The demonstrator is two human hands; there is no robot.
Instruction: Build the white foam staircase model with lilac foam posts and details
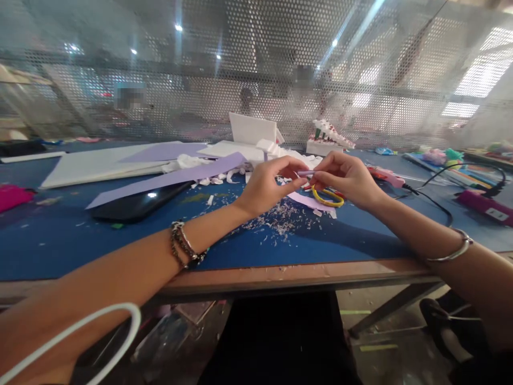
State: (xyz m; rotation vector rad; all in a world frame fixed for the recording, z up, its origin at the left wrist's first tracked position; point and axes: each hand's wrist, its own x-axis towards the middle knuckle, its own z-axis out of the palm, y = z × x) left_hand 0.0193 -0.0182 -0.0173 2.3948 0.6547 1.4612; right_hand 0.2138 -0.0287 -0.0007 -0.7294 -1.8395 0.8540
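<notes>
Above the middle of the blue tabletop, the person's right hand is pinching a small purple piece between thumb and fingertips. The left hand is hovering with thumb and finger curved about the piece's left end, though I cannot tell whether it is actually gripping. Near the right hand, a yellow loop is lying by a purple strip, and pale shreds are littering the near side. To the left, a long purple sheet is resting partly over a flat black object; farther back, a white board is standing up.
</notes>
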